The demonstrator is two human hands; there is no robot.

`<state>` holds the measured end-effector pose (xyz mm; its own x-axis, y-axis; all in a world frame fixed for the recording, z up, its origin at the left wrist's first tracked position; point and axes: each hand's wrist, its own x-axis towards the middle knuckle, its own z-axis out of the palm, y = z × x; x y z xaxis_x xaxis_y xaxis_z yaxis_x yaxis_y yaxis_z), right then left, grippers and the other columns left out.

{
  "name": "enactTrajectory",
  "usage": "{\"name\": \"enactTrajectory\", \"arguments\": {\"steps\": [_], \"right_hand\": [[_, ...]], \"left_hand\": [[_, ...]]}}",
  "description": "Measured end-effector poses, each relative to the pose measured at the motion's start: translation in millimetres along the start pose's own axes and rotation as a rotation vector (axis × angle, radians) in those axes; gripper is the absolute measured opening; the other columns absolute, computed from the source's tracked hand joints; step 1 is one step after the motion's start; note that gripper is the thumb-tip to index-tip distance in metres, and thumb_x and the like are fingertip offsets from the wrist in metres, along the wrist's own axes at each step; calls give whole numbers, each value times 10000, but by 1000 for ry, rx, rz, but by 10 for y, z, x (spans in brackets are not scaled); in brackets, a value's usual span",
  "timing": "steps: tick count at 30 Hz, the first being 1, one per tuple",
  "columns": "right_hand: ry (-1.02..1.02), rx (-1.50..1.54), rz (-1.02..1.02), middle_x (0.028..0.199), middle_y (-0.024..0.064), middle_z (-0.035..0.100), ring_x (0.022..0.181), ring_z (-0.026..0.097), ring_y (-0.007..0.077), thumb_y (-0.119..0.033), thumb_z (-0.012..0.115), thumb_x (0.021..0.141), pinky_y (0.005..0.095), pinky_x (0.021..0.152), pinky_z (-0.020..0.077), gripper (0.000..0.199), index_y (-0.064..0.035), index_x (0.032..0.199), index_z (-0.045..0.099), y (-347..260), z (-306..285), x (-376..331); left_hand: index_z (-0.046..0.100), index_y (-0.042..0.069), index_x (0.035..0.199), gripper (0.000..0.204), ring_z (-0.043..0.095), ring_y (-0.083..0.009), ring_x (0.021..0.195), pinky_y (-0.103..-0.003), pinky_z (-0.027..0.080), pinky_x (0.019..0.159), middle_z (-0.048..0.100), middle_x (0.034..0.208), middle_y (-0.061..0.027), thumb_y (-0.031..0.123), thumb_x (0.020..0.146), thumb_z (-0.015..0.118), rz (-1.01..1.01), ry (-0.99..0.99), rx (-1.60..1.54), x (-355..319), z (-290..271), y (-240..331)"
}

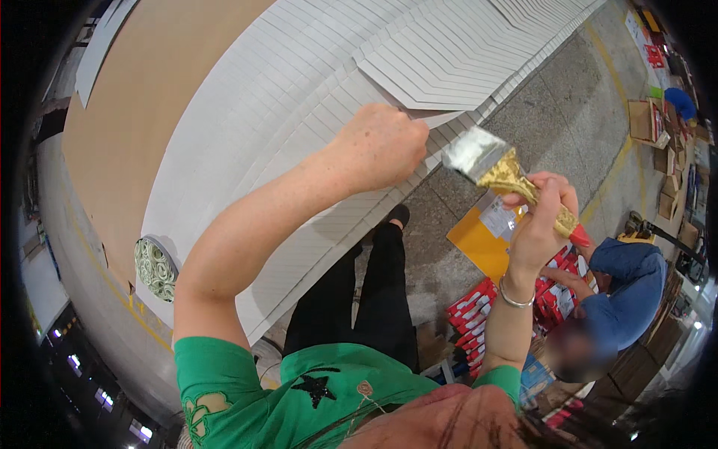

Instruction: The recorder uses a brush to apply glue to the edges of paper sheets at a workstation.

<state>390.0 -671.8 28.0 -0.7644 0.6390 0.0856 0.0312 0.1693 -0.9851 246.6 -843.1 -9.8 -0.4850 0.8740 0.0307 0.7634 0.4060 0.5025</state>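
My right hand [542, 224] grips a flat paintbrush [505, 170] by its handle, which has a red tip. Its broad bristles are coated white and point up and left, close to my left hand [385, 146] but apart from it. My left hand is closed at the edge of the fanned white sheets [299, 97], on the lifted edge of a sheet [441, 120]; its fingertips are hidden from me. The sheets overlap in rows, leaving many narrow strips showing. A thicker fanned batch of sheets [434, 67] lies on top, just beyond my left hand.
The sheets rest on a brown board [142, 127]. At its near left stands a round container [155, 269] with pale swirled contents. On the right are a yellow package [479, 243], red-and-white packs [473, 314] and a co-worker in blue [628, 292]. Cardboard boxes [647, 123] stand farther off.
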Motion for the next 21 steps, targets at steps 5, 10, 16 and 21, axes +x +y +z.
{"name": "enactTrajectory", "arguments": {"steps": [5, 10, 16, 21], "right_hand": [[-185, -107, 9, 894, 123, 531, 550, 584, 153, -42, 512, 866, 254, 514, 501, 101, 26, 791, 505, -72, 70, -242], [-72, -53, 24, 904, 131, 534, 575, 591, 140, -18, 521, 848, 212, 480, 479, 74, 28, 790, 512, -101, 185, -225], [-122, -22, 51, 876, 122, 538, 586, 594, 135, 5, 533, 836, 224, 496, 490, 59, 29, 788, 509, -196, 179, -336], [-153, -23, 14, 898, 146, 534, 564, 587, 151, -4, 480, 852, 242, 509, 499, 75, 38, 791, 493, -241, 32, -496]], "left_hand": [[507, 1, 615, 150, 586, -302, 572, -401, 474, 547, 562, 583, -154, 91, 724, 560, 14, 16, -9, -1, 20, -9], [515, 7, 619, 152, 587, -300, 573, -390, 477, 553, 568, 584, -146, 100, 726, 570, 23, 28, 4, -18, 33, -1], [509, 12, 607, 169, 587, -295, 562, -399, 477, 555, 565, 564, -137, 104, 736, 569, 42, 24, 39, -11, 8, 26], [588, -43, 866, 242, 588, -365, 931, -380, 518, 667, 606, 920, -250, 170, 752, 600, 144, 268, 116, -338, 166, -27]]}}
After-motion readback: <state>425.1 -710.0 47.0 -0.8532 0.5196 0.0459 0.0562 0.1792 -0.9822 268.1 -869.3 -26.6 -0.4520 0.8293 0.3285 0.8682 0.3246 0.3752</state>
